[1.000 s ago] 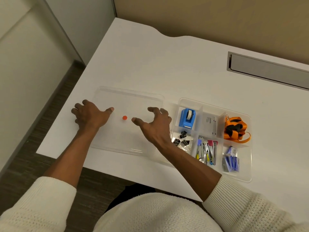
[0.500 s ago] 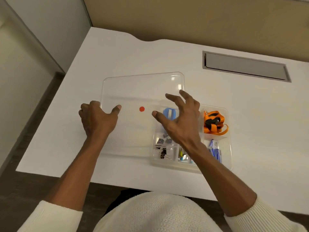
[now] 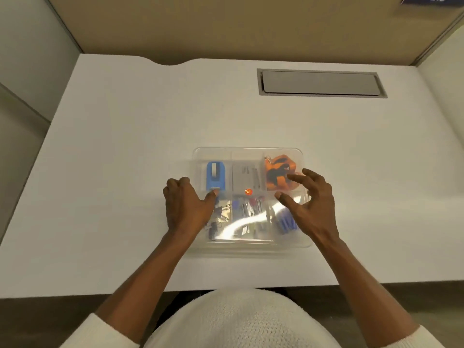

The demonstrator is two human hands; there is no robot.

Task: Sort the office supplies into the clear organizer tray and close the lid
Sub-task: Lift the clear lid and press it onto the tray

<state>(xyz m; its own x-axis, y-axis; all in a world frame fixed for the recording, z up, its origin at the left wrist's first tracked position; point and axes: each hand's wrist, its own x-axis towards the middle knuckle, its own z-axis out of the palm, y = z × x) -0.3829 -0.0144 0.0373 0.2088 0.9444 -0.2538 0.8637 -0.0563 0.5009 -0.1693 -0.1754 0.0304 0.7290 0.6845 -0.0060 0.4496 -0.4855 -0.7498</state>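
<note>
We see a white table (image 3: 125,172) with a grey rectangular hatch (image 3: 321,82) set in its far right part. Only one thing lies directly on it — the clear organizer tray (image 3: 248,149), near the front edge.

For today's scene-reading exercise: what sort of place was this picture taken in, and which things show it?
Probably an office cubicle. A white desk with a grey cable hatch sits between tan partition panels, and a clear organizer tray holds office supplies.
</note>
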